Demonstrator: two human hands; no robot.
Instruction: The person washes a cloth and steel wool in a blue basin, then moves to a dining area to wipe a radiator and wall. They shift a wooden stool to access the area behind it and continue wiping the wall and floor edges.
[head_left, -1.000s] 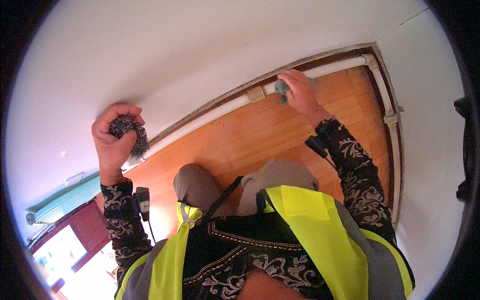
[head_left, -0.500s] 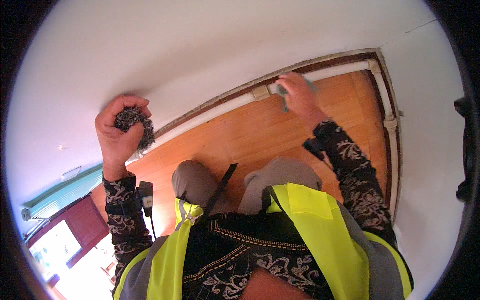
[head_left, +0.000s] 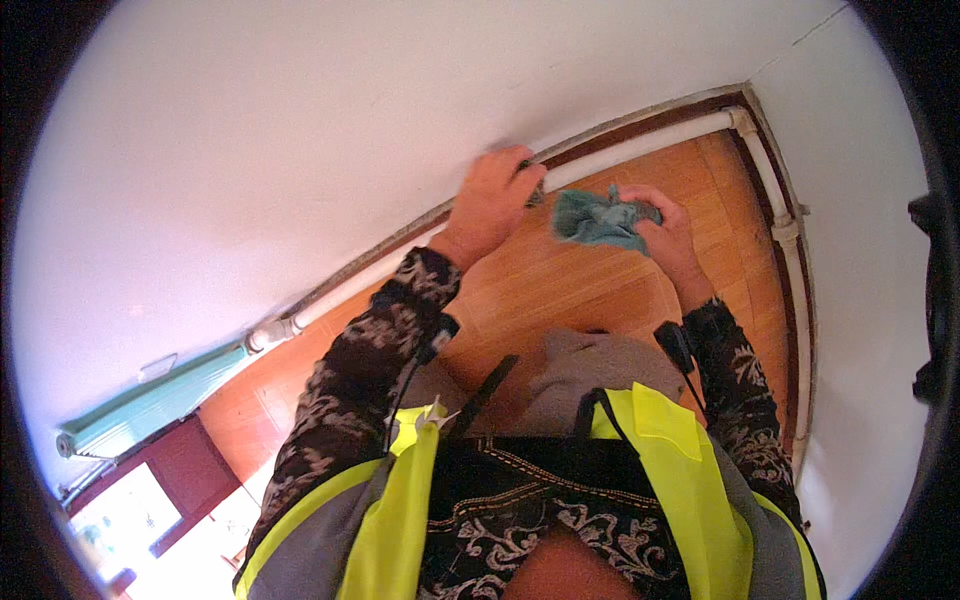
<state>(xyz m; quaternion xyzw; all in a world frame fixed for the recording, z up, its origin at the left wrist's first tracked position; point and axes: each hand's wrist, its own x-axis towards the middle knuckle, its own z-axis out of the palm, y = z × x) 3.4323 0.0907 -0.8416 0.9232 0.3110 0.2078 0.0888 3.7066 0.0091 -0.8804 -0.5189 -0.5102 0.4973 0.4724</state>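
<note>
My left hand (head_left: 490, 203) is closed on a grey steel wool scrubber (head_left: 535, 187), most of it hidden behind the fingers. It presses against the white pipe (head_left: 640, 150) that runs low along the wall. To the right, my right hand (head_left: 668, 232) grips a teal cloth (head_left: 600, 220), bunched at the fingers with a loose part spread to the left. The cloth hangs over the wooden floor, a little apart from the pipe.
The white wall (head_left: 300, 130) rises just beyond the pipe. At the right corner a pipe elbow (head_left: 742, 122) turns along the other wall. A teal radiator (head_left: 150, 405) stands at the far left. My knees (head_left: 600, 370) are over the wood floor (head_left: 700, 200).
My left hand has swung right with the steel wool scrubber, from the wall at left to the pipe. My right hand has drawn back from the pipe, bringing the cloth nearer and to the right.
</note>
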